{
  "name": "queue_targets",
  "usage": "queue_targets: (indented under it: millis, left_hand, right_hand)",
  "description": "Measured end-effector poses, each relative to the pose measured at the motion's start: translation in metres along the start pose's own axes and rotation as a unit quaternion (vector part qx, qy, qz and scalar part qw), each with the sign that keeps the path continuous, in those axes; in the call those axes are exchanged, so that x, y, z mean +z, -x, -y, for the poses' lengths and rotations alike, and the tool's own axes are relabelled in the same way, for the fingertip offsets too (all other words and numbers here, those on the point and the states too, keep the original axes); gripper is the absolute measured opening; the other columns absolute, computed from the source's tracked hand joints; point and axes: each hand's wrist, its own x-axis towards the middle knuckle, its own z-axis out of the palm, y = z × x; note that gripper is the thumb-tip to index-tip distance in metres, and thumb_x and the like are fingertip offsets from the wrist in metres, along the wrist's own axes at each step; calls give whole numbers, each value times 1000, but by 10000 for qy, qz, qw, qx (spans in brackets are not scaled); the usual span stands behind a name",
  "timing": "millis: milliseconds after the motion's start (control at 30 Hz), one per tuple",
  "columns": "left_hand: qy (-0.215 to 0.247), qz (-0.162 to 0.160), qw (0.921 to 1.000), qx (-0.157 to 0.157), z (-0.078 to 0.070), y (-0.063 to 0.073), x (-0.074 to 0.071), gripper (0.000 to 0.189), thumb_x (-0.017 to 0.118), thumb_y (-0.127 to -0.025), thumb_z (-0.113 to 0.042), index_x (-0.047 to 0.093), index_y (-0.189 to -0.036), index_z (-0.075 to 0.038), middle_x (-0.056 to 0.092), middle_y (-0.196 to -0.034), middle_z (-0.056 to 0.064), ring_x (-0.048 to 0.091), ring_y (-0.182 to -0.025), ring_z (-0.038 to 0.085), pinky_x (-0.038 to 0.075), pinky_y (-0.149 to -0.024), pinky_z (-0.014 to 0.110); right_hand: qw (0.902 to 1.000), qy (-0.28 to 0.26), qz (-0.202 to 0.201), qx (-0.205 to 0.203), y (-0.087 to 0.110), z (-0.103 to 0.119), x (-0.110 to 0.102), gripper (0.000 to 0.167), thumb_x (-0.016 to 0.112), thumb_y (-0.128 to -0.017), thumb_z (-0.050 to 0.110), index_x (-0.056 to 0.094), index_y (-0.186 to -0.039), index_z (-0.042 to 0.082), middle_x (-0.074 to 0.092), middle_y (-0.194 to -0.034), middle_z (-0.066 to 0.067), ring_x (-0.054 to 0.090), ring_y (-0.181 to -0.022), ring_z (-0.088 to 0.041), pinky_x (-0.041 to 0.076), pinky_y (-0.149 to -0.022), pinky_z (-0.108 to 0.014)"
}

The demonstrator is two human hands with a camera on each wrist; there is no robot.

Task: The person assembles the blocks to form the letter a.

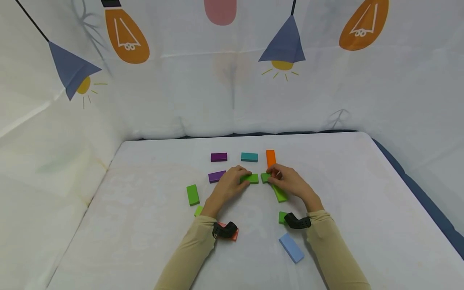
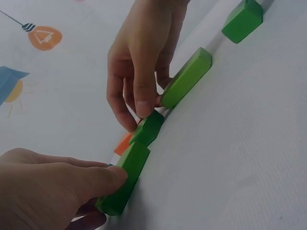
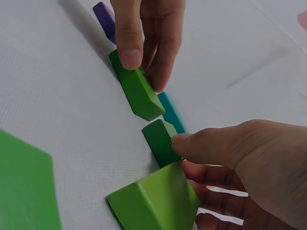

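My left hand (image 1: 229, 184) pinches a long green block (image 1: 253, 179) by its edges, thumb on the near side. Opposite it, my right hand (image 1: 293, 184) pinches a shorter, darker green block (image 3: 160, 140) between thumb and fingers. In the right wrist view the two blocks face each other end to end with a thin gap. A light green block (image 1: 280, 194) lies just under the right hand, close to the short block. Behind that hand an orange block (image 1: 270, 157) stretches away, its near end covered by the fingers.
Beyond the hands lie a purple block (image 1: 219, 157) and a teal block (image 1: 249, 157). Another purple block (image 1: 216, 176) and a green block (image 1: 193, 195) are at left. Nearer are a blue block (image 1: 291, 248), a small green block (image 1: 282, 218) and a red-orange block (image 1: 235, 235) partly under the left wrist.
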Motion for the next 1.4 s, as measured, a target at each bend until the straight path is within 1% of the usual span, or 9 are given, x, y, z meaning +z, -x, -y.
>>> queue_targets:
  millis: [367,567,900,1400]
  left_hand:
    - [60,-37,10000,35,-1,0,2,31,68,-87,-16,66,-117,-9,65,-113,8,59,-105,22,49,-91,35]
    - [82,7,10000,-2,0,1,3,32,68,-87,-16,66,-118,-9,65,-114,8,59,-105,22,49,-92,35]
    - [76,-16,10000,24,-1,1,3,32,68,-87,-16,66,-118,-8,64,-114,8,59,-105,22,49,-92,35]
    - [151,0,9998,-108,-3,0,3,31,68,-86,-14,66,-117,-9,64,-113,8,59,-104,22,49,-92,35]
  right_hand:
    - [9999,-83,37,54,0,3,4,25,61,-92,17,58,-114,8,60,-92,-5,56,-85,-19,46,-76,-31]
    - [9999,-96,60,44,1,4,5,25,61,-92,17,57,-114,7,60,-93,-6,56,-85,-18,46,-75,-31]
    - [10000,-61,8,41,0,4,8,25,62,-92,18,57,-114,8,60,-93,-5,56,-86,-19,48,-78,-32]
    - [10000,-5,-11,37,-1,3,8,26,62,-91,19,56,-114,8,60,-93,-5,57,-86,-19,47,-78,-33]
